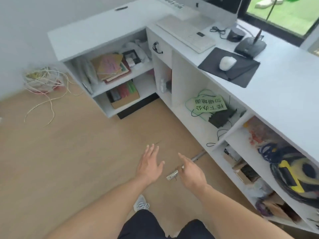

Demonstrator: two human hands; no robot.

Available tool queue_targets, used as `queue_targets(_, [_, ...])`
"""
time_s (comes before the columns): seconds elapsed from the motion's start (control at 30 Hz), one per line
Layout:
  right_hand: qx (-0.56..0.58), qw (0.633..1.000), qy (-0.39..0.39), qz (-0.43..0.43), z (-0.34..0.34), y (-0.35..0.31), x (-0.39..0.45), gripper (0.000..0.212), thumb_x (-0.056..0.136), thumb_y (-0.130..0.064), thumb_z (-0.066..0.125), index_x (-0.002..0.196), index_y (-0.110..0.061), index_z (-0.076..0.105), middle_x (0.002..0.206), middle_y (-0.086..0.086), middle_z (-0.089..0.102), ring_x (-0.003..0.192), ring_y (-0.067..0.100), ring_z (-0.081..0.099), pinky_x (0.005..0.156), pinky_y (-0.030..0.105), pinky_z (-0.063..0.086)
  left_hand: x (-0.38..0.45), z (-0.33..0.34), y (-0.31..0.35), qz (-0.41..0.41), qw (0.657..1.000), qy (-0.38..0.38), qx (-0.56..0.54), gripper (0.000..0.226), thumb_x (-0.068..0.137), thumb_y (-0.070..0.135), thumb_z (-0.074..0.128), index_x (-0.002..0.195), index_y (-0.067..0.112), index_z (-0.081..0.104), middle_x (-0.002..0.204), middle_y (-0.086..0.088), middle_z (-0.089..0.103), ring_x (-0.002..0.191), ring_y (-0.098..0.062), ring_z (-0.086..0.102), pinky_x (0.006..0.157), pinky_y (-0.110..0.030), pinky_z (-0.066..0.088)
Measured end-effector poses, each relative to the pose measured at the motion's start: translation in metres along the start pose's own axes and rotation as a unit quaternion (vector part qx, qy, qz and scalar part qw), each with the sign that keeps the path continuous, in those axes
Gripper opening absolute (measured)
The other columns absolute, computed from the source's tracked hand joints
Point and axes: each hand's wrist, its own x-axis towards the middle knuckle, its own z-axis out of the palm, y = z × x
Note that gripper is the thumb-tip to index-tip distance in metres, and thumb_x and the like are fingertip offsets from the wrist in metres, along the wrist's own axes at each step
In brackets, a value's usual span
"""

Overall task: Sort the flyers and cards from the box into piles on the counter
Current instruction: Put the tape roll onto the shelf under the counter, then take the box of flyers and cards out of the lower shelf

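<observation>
Both hands hang low in the frame's centre over the wood floor (69, 152), holding nothing: the left hand (149, 165) with fingers spread wide, the right hand (190, 171) loosely opened. The box (123, 96) of cards sits left of centre on the lower shelf, under the white bench (284, 80).

- Counter (284, 80): smooth, matt white laminate.
- Floor (69, 152): pale wood-grain, low sheen.
- Box (125, 100): brown cardboard, matt.
- Mouse pad (241, 73): dark, matt cloth.
- Bar (174, 175) on floor: bright metal.
</observation>
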Motion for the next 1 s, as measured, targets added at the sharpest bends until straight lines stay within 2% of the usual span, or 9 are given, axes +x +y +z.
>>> queue_targets(0.17, [-0.048, 0.999, -0.013, -0.005, 0.024, -0.085, 0.045, 0.056, 0.103, -0.034, 0.039, 0.157, -0.032, 0.025, 0.16, -0.004, 0.033, 0.142, 0.018, 0.038, 0.109, 0.035, 0.038, 0.007, -0.047, -0.088, -0.048, 0.998, 0.013, -0.04, 0.07, 0.102, 0.04, 0.048, 0.16, 0.017, 0.017, 0.169, -0.002, 0.006, 0.156, -0.017, -0.002, 0.126, -0.034, 0.006])
queue_targets(0.3, [-0.043, 0.998, -0.01, -0.032, 0.043, -0.164, 0.084, 0.055, 0.102, -0.033, 0.042, 0.156, -0.031, 0.029, 0.157, -0.002, 0.038, 0.14, 0.021, 0.042, 0.106, 0.034, 0.039, 0.019, -0.085, -0.155, -0.055, 0.998, 0.002, -0.027, 0.069, 0.103, 0.038, 0.047, 0.16, 0.017, 0.015, 0.169, -0.002, 0.005, 0.156, -0.018, -0.002, 0.126, -0.035, 0.005])
queue_targets(0.43, [-0.065, 0.996, -0.017, -0.055, 0.05, -0.219, 0.118, 0.054, 0.103, -0.035, 0.042, 0.156, -0.03, 0.03, 0.156, 0.0, 0.041, 0.139, 0.023, 0.042, 0.106, 0.034, 0.038, 0.046, -0.112, -0.199, -0.091, 0.995, 0.0, -0.033, 0.069, 0.102, 0.04, 0.046, 0.16, 0.017, 0.017, 0.169, -0.004, 0.009, 0.156, -0.02, 0.001, 0.126, -0.035, 0.006])
queue_targets(0.63, [-0.135, 0.987, -0.068, -0.062, 0.048, -0.249, 0.172, 0.053, 0.104, -0.04, 0.038, 0.154, -0.026, 0.033, 0.151, 0.002, 0.048, 0.135, 0.027, 0.047, 0.107, 0.039, 0.041, 0.096, -0.128, -0.216, -0.114, 0.991, -0.012, -0.069, 0.063, 0.104, 0.039, 0.043, 0.159, 0.017, 0.022, 0.168, -0.004, 0.014, 0.156, -0.023, 0.005, 0.126, -0.033, 0.005])
queue_targets(0.8, [-0.166, 0.977, -0.113, -0.072, 0.036, -0.259, 0.237, 0.048, 0.104, -0.039, 0.037, 0.15, -0.024, 0.038, 0.143, 0.007, 0.056, 0.128, 0.031, 0.054, 0.099, 0.04, 0.045, 0.16, -0.133, -0.223, -0.122, 0.99, -0.036, -0.058, 0.047, 0.108, 0.032, 0.031, 0.154, 0.021, 0.037, 0.166, -0.007, 0.021, 0.155, -0.029, 0.008, 0.125, -0.046, 0.014])
queue_targets(1.0, [-0.163, 0.969, -0.163, -0.091, -0.001, -0.265, 0.344, 0.047, 0.105, -0.037, 0.036, 0.149, -0.021, 0.038, 0.135, 0.011, 0.061, 0.122, 0.032, 0.057, 0.096, 0.039, 0.046, 0.247, -0.167, -0.211, -0.16, 0.985, -0.037, -0.058, 0.045, 0.11, 0.026, 0.026, 0.153, 0.02, 0.038, 0.165, -0.008, 0.021, 0.154, -0.033, 0.007, 0.123, -0.051, 0.016])
